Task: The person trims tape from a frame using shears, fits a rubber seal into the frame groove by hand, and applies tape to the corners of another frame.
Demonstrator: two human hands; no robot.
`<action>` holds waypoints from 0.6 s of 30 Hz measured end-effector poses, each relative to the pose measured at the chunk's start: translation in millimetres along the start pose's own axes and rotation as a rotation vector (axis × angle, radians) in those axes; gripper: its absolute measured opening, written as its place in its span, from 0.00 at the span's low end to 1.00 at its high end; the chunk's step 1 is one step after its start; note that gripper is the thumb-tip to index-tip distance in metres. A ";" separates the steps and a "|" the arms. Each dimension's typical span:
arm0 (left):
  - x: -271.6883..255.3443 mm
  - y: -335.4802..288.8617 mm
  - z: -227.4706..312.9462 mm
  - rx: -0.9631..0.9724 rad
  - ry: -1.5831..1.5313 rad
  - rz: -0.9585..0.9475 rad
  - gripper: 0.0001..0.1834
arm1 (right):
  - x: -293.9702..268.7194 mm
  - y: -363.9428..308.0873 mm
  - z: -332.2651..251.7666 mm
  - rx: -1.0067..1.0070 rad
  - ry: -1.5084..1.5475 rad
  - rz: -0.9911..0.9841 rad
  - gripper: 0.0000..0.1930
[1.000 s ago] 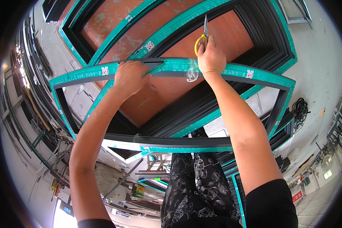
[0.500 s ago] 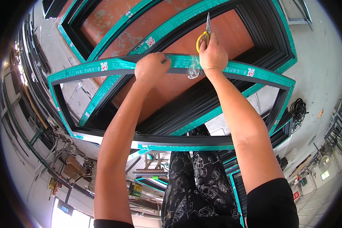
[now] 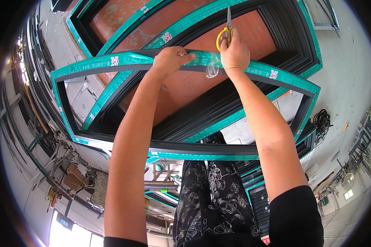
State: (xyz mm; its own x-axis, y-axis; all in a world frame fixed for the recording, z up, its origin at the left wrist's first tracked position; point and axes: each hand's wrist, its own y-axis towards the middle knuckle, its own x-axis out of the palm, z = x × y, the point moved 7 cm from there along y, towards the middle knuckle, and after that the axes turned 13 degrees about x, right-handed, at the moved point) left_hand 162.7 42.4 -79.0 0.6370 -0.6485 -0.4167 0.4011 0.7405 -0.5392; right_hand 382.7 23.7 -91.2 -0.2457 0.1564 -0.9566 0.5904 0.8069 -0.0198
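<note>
A black window frame [image 3: 202, 148] with green protective tape [image 3: 88, 61] on its bars lies across in front of me. My left hand [image 3: 169, 61] is at the middle of its far bar, fingers curled on the tape, which lifts slantwise off the bar just left of the hand. In my right hand [image 3: 235, 53] are scissors [image 3: 229, 18] with yellow handles, blades together and pointing away from me. That hand rests over the far bar, right of centre. Between my hands, a crumpled piece of clear tape [image 3: 212, 71] clings to the bar and hangs below it.
Beneath lie more black frames with green tape [image 3: 313, 41], stacked over a worn reddish board [image 3: 251, 37]. Long dark profiles [image 3: 33, 70] line the left side. A coil of black cable [image 3: 322, 122] lies on the floor at right. Scraps and a cardboard box [image 3: 75, 178] are at lower left.
My left hand has shifted slightly right and away along the far bar, its fingertips now reaching further right. My right hand with the scissors has moved a little away from me.
</note>
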 end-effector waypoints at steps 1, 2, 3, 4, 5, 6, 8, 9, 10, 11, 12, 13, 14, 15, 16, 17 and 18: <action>3.0 -3.1 -9.4 -0.056 -0.120 0.005 0.21 | -2.5 -0.3 0.3 -0.014 0.045 0.003 0.22; 3.8 -5.3 -14.8 -0.054 -0.117 0.006 0.21 | -5.2 -0.3 2.6 -0.013 0.048 0.006 0.22; 5.2 -6.2 -13.7 -0.020 -0.187 0.018 0.20 | -12.9 1.0 6.9 -0.040 0.239 0.035 0.23; 6.8 -5.9 -12.1 0.014 -0.258 0.028 0.19 | -22.3 2.6 12.7 -0.068 0.428 0.066 0.24; 8.0 -3.7 -12.0 0.021 -0.260 0.027 0.19 | -32.4 -3.5 23.1 -0.148 0.591 0.143 0.26; 0.6 -8.5 -15.8 0.009 -0.289 0.034 0.18 | -42.4 -16.0 15.4 -0.080 0.730 -0.028 0.27; 0.6 -12.3 -20.8 0.001 -0.332 0.031 0.17 | -49.6 -55.5 18.0 -0.024 0.938 -0.343 0.26; -0.3 -11.7 -22.5 0.013 -0.349 0.004 0.17 | -45.0 -81.5 21.4 0.128 1.109 -0.614 0.27; -3.1 -11.9 -24.2 0.022 -0.361 -0.019 0.16 | -38.1 -114.4 19.6 0.286 1.274 -0.894 0.28; 0.0 -9.0 -25.7 0.029 -0.373 -0.032 0.16 | -39.3 -140.7 24.1 0.390 1.296 -0.978 0.27; 2.2 -6.9 -23.9 0.033 -0.375 -0.032 0.16 | -36.4 -162.2 28.0 0.496 1.319 -1.061 0.27; 3.2 -6.7 -23.1 0.030 -0.383 -0.035 0.17 | -33.8 -176.6 23.9 0.511 1.380 -1.195 0.26; 3.4 -6.7 -22.6 0.026 -0.389 -0.037 0.17 | -29.6 -189.5 19.0 0.524 1.439 -1.332 0.27; 5.0 -6.6 -18.2 0.028 -0.388 -0.041 0.17 | -21.1 -199.0 19.2 0.450 1.428 -1.349 0.30; 4.5 -8.2 -15.8 0.021 -0.396 -0.019 0.17 | -10.7 -207.2 15.6 0.490 1.550 -1.433 0.33; 4.5 -8.8 -13.1 0.014 -0.403 0.003 0.17 | -1.4 -211.2 17.9 0.512 1.592 -1.445 0.34; 2.2 -8.5 -16.8 0.011 -0.397 0.002 0.17 | 4.3 -213.4 12.3 0.531 1.639 -1.464 0.34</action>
State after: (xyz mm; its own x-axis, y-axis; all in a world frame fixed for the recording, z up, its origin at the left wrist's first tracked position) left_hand 149.6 31.8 -87.7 0.8422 -0.5295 -0.1011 0.4048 0.7451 -0.5300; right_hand 265.2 -154.8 -94.7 -0.6171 0.1968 0.7619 -0.5109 0.6362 -0.5781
